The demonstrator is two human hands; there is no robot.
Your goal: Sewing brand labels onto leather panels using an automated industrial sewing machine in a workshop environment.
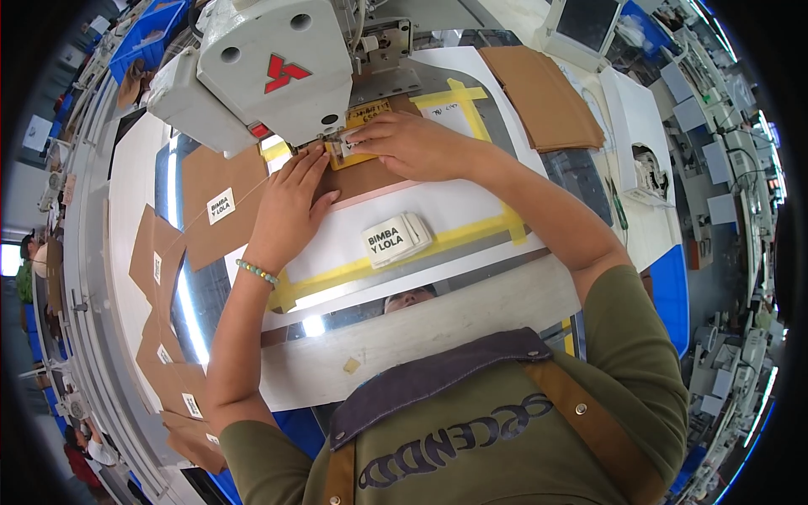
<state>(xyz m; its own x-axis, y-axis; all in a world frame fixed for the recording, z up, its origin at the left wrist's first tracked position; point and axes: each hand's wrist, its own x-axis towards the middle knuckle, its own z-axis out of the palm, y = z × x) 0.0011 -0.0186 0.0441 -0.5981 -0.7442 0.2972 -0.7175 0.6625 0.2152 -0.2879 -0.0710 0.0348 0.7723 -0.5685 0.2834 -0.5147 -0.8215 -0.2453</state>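
Note:
My left hand (290,202) lies with its fingers stretched and close together over the left end of a brown fabric panel (370,179), beside the sewing machine's needle area. To its right, my right hand (425,147) rests its extended fingers on a yellow template (369,111) and a white label at the template's opening. Both hands are open and press down from above. Just over my fingers hangs the white sewing machine head (278,63), and the needle itself is hard to make out. Nearer me, a stack of white printed labels (396,239) sits on a white sheet.
Brown panels with sewn white labels (220,204) trail off the left side, joined by thread. A pile of plain brown panels (539,97) lies at the back right. Yellow tape (362,261) borders the white sheet. Green-handled snips (620,210) and a white box (640,135) are at right.

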